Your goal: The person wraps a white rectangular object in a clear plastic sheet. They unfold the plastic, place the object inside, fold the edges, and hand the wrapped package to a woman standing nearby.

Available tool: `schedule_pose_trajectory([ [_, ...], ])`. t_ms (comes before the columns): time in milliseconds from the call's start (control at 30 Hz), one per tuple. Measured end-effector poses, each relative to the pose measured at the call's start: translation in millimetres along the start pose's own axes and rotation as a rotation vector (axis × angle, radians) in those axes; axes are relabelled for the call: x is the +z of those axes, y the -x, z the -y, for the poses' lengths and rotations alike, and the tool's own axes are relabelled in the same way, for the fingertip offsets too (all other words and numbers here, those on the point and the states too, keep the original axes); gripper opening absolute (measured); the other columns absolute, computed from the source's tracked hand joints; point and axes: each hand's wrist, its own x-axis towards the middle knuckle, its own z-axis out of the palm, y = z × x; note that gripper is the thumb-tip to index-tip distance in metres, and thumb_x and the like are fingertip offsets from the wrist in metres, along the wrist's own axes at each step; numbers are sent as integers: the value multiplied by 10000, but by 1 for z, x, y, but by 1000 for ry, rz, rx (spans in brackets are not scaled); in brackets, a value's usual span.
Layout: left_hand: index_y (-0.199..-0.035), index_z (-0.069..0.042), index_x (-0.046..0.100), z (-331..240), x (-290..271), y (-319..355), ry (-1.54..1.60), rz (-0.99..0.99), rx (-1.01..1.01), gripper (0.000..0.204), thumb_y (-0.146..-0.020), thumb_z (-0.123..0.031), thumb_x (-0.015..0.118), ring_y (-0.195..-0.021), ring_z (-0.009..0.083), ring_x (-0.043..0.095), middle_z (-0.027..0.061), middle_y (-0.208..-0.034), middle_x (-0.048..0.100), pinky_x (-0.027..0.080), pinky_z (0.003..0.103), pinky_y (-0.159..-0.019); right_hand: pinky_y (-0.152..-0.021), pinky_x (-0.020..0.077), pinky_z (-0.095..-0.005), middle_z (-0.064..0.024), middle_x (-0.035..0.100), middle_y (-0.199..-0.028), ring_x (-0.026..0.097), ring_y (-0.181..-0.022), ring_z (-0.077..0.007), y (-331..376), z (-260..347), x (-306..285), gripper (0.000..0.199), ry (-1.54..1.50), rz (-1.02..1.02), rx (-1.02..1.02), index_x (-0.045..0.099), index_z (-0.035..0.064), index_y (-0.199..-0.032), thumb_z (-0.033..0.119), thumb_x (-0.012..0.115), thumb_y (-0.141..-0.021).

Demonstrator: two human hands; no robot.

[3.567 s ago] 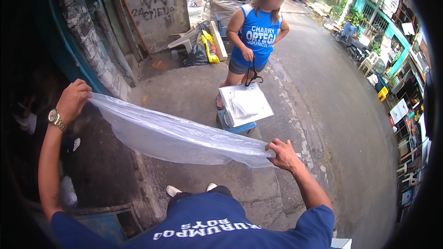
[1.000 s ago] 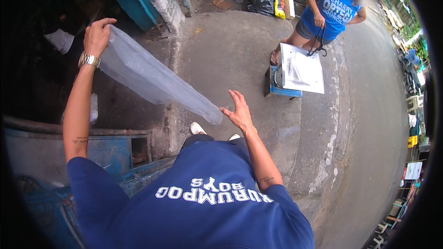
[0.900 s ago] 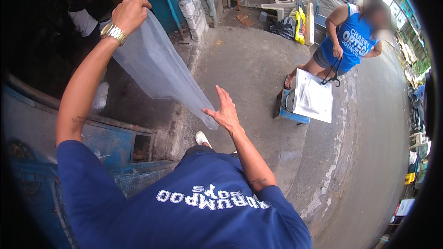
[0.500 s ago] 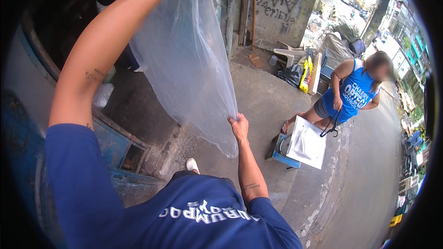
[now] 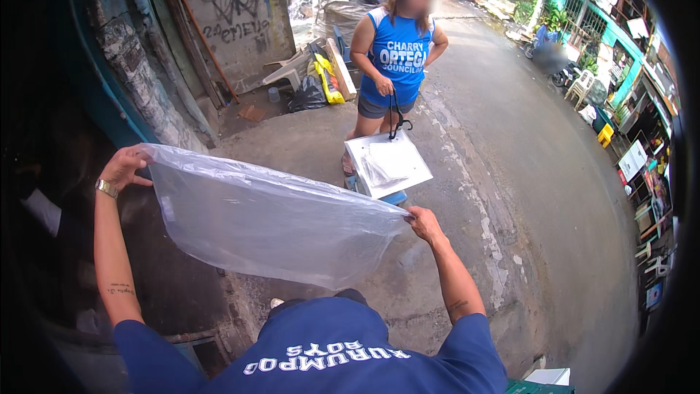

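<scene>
A large clear plastic bag [image 5: 270, 222] hangs stretched between my two hands, its upper edge sloping down to the right. My left hand [image 5: 125, 166], below which a metal wristwatch shows, pinches one top corner at the left. At the other corner my right hand [image 5: 425, 223] is closed on the edge, fingers wrapped round the plastic. The bag's lower part sags in front of my body, and the ground shows hazily through it.
Facing me stands a person in a blue top [image 5: 399, 58], holding a black hanger [image 5: 397, 117] above a white board [image 5: 386, 164] on a blue stool [image 5: 394, 197]. White plastic chair parts [image 5: 288, 69] and a black bag [image 5: 310, 93] lie by the graffitied wall [image 5: 233, 18].
My left hand has come down from high up, so the bag now stretches sideways instead of hanging steeply. The view has turned, and the person appears farther left, more upright.
</scene>
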Motion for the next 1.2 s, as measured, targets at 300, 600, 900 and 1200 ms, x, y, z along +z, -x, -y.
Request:
schedule_pose_trajectory([
  [300, -1094, 14, 709, 55, 34, -30, -176, -44, 115, 323, -986, -290, 694, -639, 166, 685, 65, -805, 699, 580, 291, -549, -691, 522, -372, -122, 716, -785, 677, -719, -225, 47, -42, -139, 186, 18, -209, 282, 753, 34, -997, 190, 751, -895],
  [600, -1073, -81, 772, 22, 74, -69, -366, -220, 403, 252, -985, -307, 705, -879, 62, 627, -58, -903, 683, 506, 277, -715, -589, 467, -330, -59, 660, -707, 580, -614, -135, 58, -70, -194, 103, -73, -395, 256, 720, -4, -914, 96, 742, -898],
  [900, -1046, -72, 776, -12, 137, -67, -188, -8, 463, 236, -976, -290, 722, -853, 72, 676, -6, -928, 771, 497, 241, -756, -501, 392, -292, 16, 616, -662, 504, -557, -83, 82, -135, -190, 67, 143, -488, 356, 720, 16, -854, 70, 737, -889],
  [1200, -1055, -38, 769, 15, 112, -58, -95, -25, 511, 245, -977, -265, 723, -878, 79, 674, 1, -943, 751, 517, 256, -801, -689, 499, -277, -32, 717, -833, 620, -738, -123, 98, -101, -235, 118, -297, -656, 193, 769, -10, -983, 23, 719, -881],
])
